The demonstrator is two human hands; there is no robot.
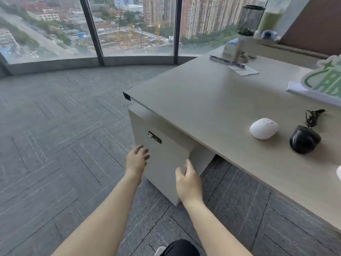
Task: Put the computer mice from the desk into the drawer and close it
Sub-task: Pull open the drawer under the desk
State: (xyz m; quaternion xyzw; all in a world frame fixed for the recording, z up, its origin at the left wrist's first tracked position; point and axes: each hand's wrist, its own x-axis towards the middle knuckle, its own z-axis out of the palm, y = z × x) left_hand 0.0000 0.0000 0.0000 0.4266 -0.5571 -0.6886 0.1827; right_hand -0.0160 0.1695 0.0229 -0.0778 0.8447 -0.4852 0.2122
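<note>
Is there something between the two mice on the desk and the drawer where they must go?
Yes: the drawer front itself looks shut, so the white mouse and black mouse cannot go in yet. Both hands, left and right, are empty at the front panel. The desk surface around the mice is bare.

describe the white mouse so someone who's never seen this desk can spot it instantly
Start at the large beige desk by the window and look along its near edge, right side. The rounded white wireless mouse sits there, cordless and smooth. Its neighbour to the right, the black corded mouse, is dark with a bundled cable.
</note>
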